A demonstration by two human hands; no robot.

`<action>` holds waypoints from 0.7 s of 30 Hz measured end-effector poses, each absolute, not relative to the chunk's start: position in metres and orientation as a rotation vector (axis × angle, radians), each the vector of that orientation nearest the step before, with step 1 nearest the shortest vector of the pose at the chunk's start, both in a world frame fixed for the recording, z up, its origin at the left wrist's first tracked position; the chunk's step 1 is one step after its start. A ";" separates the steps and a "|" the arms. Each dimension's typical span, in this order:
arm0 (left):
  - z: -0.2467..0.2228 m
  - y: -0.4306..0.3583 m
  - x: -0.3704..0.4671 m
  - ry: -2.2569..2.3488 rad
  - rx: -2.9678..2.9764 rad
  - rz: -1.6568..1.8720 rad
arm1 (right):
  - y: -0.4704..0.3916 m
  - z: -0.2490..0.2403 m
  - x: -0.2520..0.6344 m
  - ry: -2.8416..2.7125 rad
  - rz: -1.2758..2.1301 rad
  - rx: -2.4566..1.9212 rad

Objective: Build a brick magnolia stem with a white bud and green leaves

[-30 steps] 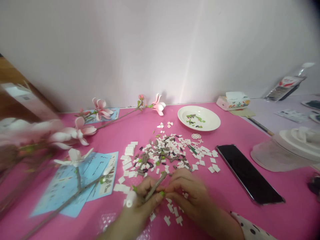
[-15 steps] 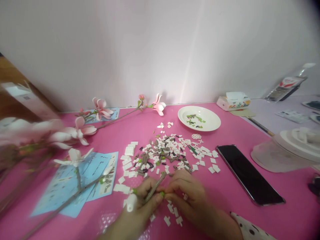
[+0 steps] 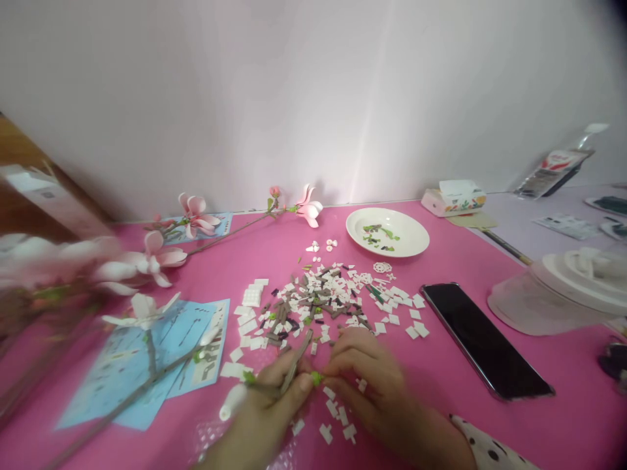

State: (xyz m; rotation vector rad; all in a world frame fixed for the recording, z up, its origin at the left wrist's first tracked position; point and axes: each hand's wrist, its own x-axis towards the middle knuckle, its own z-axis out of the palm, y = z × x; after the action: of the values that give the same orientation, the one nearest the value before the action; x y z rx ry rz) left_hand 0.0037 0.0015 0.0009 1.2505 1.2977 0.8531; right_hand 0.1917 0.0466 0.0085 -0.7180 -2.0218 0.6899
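My left hand is closed around a brown toy-brick branch that slants up between thumb and fingers. A white bud with a bit of green sticks out on its left side. A small green piece shows between the two hands, at the left thumb tip. The fingertips of my right hand pinch it from the other side. Beyond the hands spreads a pile of loose white, brown and green bricks. Several white pieces lie just below the right hand.
Blue instruction sheets lie at left under a branch with a white flower. Pink flower branches lie behind. A white plate holds small pieces. A phone, tissue pack, plastic container and bottle are at right.
The branch in my left hand has turned, and its white bud has swung left and outward. The green piece between my hands shows more now. My right hand has barely moved.
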 end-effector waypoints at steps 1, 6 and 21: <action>0.001 0.001 0.003 1.310 1.251 0.843 | 0.047 0.008 0.192 -2.030 0.693 -0.722; 0.006 0.002 0.003 1.388 1.231 0.820 | 0.046 0.010 0.191 -2.038 0.677 -0.721; 0.004 0.002 0.004 1.322 1.371 0.821 | 0.048 0.009 0.192 -2.127 0.575 -0.664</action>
State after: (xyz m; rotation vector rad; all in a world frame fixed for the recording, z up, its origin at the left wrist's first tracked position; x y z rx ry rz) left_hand 0.0044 0.0022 0.0039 1.3714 1.3217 0.8209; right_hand 0.1922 0.0477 0.0093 -0.6637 -2.1271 0.5752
